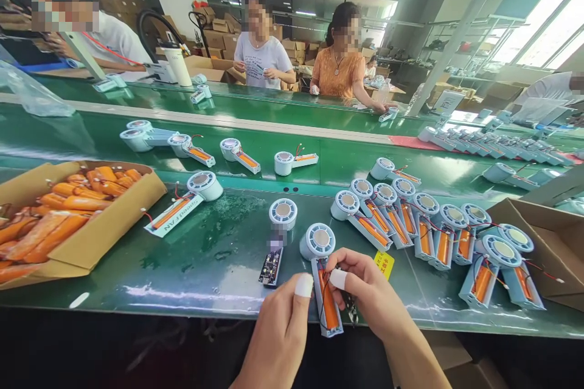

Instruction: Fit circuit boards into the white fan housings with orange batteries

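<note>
A light-blue handheld fan (320,242) lies in front of me, its open handle holding an orange battery (329,307) and thin wires. My right hand (369,289), white tape on its thumb, is closed in a pinch over the handle's right side. A small dark circuit board (350,309) hangs from its fingers, partly hidden. My left hand (283,322), thumb also taped, is curled beside the handle's left edge; whatever is in its fingers is hidden. Just to the left lies another fan (283,214), with a dark circuit board (272,266) at its handle.
A cardboard box (86,249) of orange batteries stands left. Several open fans (424,237) crowd the right, near a yellow label (384,263) and a cardboard box (542,243). More fans lie on the green conveyor belt (255,134). Co-workers (264,55) sit across.
</note>
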The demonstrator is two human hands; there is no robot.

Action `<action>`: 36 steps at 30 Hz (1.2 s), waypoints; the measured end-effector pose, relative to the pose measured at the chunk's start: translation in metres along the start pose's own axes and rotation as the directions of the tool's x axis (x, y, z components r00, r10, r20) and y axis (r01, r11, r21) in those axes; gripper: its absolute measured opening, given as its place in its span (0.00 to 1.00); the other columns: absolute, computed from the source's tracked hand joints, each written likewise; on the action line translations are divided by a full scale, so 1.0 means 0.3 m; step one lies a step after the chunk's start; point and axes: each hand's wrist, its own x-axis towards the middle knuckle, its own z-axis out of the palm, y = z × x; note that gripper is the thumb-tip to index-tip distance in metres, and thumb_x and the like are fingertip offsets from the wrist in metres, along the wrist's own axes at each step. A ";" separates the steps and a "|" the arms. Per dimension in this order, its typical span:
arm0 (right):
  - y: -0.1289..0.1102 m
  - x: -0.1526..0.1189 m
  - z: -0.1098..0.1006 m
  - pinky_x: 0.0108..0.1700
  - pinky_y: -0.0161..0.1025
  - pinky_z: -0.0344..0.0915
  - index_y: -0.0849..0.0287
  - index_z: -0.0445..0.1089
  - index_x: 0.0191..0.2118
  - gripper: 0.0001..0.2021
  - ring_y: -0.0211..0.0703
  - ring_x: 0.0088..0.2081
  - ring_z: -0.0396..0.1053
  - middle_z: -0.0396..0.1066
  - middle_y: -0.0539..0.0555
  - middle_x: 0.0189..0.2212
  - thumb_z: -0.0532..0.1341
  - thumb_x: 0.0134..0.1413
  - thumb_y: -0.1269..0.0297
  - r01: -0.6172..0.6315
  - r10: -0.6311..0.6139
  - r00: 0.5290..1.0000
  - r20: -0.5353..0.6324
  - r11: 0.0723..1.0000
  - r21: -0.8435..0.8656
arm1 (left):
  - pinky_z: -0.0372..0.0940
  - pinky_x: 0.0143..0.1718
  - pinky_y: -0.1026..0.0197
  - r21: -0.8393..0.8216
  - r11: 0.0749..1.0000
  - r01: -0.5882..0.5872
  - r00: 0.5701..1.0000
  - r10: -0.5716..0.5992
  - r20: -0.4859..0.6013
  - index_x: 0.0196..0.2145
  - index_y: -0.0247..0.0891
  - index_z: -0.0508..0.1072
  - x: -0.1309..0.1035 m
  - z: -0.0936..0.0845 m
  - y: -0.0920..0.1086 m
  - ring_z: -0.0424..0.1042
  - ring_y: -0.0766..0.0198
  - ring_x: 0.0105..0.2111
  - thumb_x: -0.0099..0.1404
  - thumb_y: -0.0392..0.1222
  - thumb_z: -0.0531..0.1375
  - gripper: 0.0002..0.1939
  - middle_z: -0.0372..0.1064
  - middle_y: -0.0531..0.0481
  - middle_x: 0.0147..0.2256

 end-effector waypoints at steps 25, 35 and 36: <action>0.000 -0.073 0.012 0.23 0.28 0.62 0.61 0.75 0.35 0.17 0.32 0.23 0.64 0.75 0.53 0.30 0.75 0.43 0.55 -0.011 0.080 0.985 -0.156 0.916 0.401 | 0.69 0.44 0.56 -0.413 0.905 0.105 0.949 0.033 0.314 0.56 0.43 0.66 0.024 0.016 -0.003 0.72 0.58 0.38 0.65 0.62 0.59 0.28 0.73 0.48 0.42; 0.001 -0.114 0.037 0.33 0.32 0.67 0.56 0.70 0.45 0.17 0.38 0.34 0.69 0.74 0.54 0.39 0.71 0.52 0.58 0.111 -0.107 0.986 -0.125 0.994 0.025 | 0.66 0.54 0.56 -0.298 0.954 -0.015 0.981 0.072 0.183 0.58 0.43 0.64 0.032 0.013 -0.037 0.69 0.52 0.56 0.70 0.54 0.58 0.23 0.69 0.43 0.58; 0.004 -0.118 0.040 0.34 0.32 0.67 0.55 0.68 0.47 0.17 0.39 0.36 0.70 0.74 0.54 0.39 0.70 0.53 0.59 0.118 -0.122 0.979 -0.164 0.993 -0.032 | 0.68 0.51 0.57 -0.309 0.951 -0.011 0.983 0.067 0.173 0.58 0.42 0.65 0.031 0.018 -0.038 0.71 0.52 0.54 0.70 0.54 0.58 0.24 0.70 0.42 0.57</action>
